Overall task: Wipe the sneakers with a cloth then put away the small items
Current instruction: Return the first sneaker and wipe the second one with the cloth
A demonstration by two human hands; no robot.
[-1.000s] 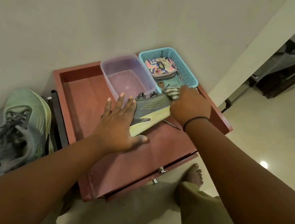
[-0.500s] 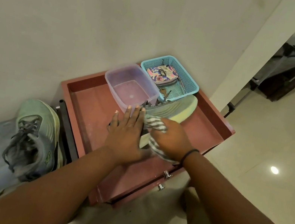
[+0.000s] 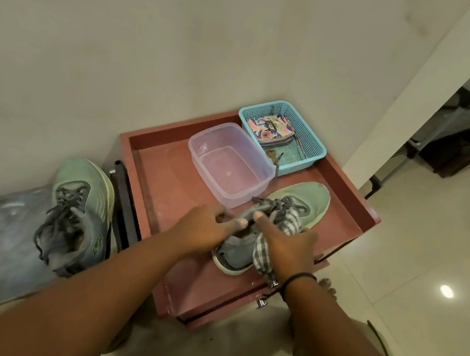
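Note:
A green-grey sneaker [image 3: 302, 196] stands upright on the red cabinet top [image 3: 162, 171], toe pointing away from me. My left hand [image 3: 205, 229] grips its tongue and laces at the collar. My right hand [image 3: 284, 249] holds a striped cloth [image 3: 288, 223] bunched against the sneaker's right side near the heel. A second green-grey sneaker [image 3: 77, 212] lies on a dark surface to the left of the cabinet. A blue basket [image 3: 315, 141] at the back holds a patterned pouch [image 3: 269, 127] and keys [image 3: 274, 155].
A clear plastic container [image 3: 201, 147] sits just behind the sneaker, next to the blue basket. The cabinet top has a raised rim. The wall is right behind; a white pillar [image 3: 414, 99] stands to the right. Tiled floor lies below.
The sneaker has turned from lying on its side to standing upright. My left hand went from pressing flat on it to gripping the tongue. My right hand with the cloth moved to the heel side.

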